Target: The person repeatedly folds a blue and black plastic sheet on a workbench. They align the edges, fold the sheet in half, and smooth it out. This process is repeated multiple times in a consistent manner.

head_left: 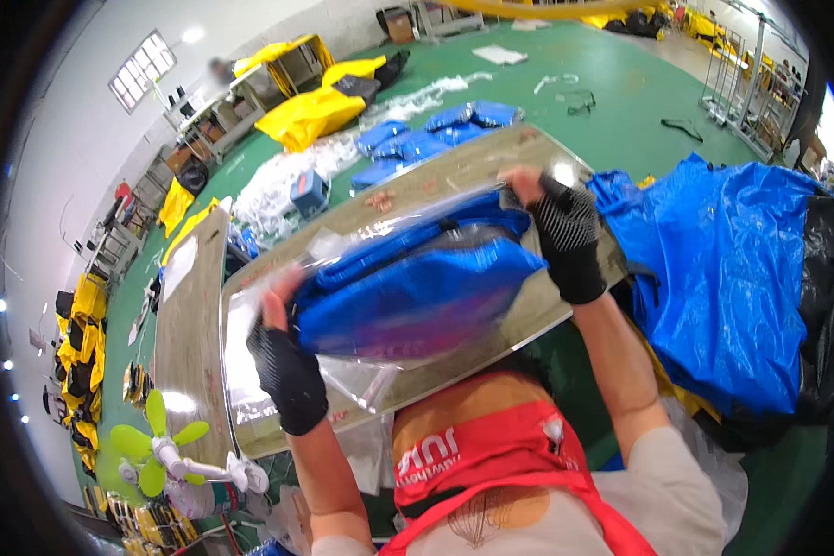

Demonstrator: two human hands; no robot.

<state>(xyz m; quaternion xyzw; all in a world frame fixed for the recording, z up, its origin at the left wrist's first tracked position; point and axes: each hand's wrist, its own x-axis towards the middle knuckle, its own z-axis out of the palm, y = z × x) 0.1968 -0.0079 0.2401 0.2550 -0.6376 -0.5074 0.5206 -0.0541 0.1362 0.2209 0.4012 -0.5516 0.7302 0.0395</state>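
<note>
A folded blue vinyl bag (408, 296) lies inside a clear plastic bag (380, 227), held tilted above a wood-patterned table. My left hand (287, 361), in a black fingerless glove with grey marks, grips the left end of the plastic bag; its fingertips are smeared by motion. At the upper right corner, my right hand (563, 227), gloved alike, closes on the plastic with thumb and fingers. A dark edge shows along the blue bag's top. The table (519, 153) shows around the package, with more clear plastic (255, 371) under my left hand.
Blue packed bundles (426, 141) lie beyond the table. A large blue sheet pile (713, 269) stands close on the right. A green-bladed fan (162, 445) is at the lower left. Yellow bags (315, 116) and loose white plastic (283, 195) cover part of the green floor.
</note>
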